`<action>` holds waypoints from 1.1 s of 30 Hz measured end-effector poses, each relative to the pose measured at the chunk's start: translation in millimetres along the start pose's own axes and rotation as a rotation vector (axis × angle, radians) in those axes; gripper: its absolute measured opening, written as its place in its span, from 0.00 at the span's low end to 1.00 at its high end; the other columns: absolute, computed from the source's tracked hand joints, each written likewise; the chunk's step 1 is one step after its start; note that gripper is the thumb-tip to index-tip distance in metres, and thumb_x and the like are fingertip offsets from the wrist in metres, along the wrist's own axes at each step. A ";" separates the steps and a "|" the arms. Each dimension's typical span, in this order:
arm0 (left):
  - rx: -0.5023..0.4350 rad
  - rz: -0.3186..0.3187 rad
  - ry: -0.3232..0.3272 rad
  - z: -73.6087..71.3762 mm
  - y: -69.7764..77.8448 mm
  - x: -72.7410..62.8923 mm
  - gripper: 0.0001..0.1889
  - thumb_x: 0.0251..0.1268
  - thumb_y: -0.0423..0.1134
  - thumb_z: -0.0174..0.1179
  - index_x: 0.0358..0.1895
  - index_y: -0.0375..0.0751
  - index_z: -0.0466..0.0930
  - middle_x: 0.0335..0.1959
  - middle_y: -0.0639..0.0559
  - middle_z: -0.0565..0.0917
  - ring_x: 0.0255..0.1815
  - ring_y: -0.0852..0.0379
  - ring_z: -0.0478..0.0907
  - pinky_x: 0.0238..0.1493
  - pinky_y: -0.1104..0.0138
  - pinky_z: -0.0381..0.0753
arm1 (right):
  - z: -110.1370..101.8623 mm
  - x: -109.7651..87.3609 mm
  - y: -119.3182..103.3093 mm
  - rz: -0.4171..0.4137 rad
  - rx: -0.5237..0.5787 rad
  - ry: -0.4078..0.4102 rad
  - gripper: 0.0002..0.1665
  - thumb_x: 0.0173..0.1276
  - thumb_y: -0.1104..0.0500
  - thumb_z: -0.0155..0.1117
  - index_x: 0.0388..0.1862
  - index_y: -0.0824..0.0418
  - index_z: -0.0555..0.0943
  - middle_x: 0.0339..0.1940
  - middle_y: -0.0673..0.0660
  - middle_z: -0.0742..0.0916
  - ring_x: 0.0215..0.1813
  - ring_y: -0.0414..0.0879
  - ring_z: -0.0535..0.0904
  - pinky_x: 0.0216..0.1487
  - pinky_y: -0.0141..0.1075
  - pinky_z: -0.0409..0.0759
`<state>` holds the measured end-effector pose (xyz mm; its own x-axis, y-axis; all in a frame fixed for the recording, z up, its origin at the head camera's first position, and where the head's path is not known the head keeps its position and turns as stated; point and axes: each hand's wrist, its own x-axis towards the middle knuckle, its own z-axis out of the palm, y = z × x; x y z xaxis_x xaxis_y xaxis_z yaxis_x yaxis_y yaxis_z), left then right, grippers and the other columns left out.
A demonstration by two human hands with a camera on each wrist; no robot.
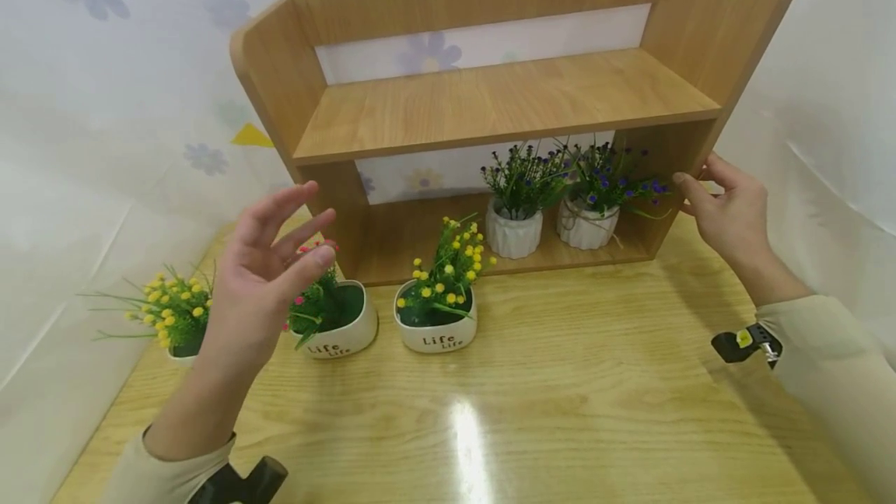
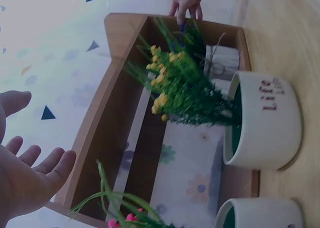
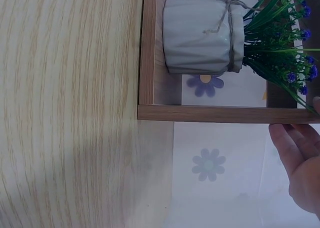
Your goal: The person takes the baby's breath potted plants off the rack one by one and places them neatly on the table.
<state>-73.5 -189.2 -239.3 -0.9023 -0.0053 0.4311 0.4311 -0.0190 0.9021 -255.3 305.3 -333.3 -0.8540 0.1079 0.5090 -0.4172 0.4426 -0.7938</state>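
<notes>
Wooden shelf (image 1: 504, 99) is seen across the upper centre and right of the head view, its long axis laid left to right and slanted slightly upward toward the right. Its right side panel (image 1: 728, 22) is gripped by the right hand (image 1: 731, 212), thumb over the front edge, fingers outside. The left hand (image 1: 259, 271), left of centre, is held with fingers loosely extended, nothing grasped; the left side panel (image 1: 276, 76) is placed just beyond its fingertips, though whether contact is made cannot be told.
</notes>
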 end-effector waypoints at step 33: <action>0.245 -0.183 0.272 -30.1 -11.1 137.1 0.34 0.63 0.40 0.69 0.71 0.49 0.65 0.69 0.51 0.69 0.67 0.55 0.62 0.71 0.58 0.62 | 0.6 -1.1 -1.7 -0.005 0.044 0.007 0.16 0.71 0.68 0.62 0.55 0.74 0.81 0.36 0.44 0.81 0.23 0.30 0.83 0.31 0.25 0.81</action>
<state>-202.1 -219.8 -190.8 -0.9180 -0.2892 0.2714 0.2212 0.1946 0.9556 -253.9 303.9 -332.6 -0.8498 0.1124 0.5150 -0.4347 0.4032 -0.8053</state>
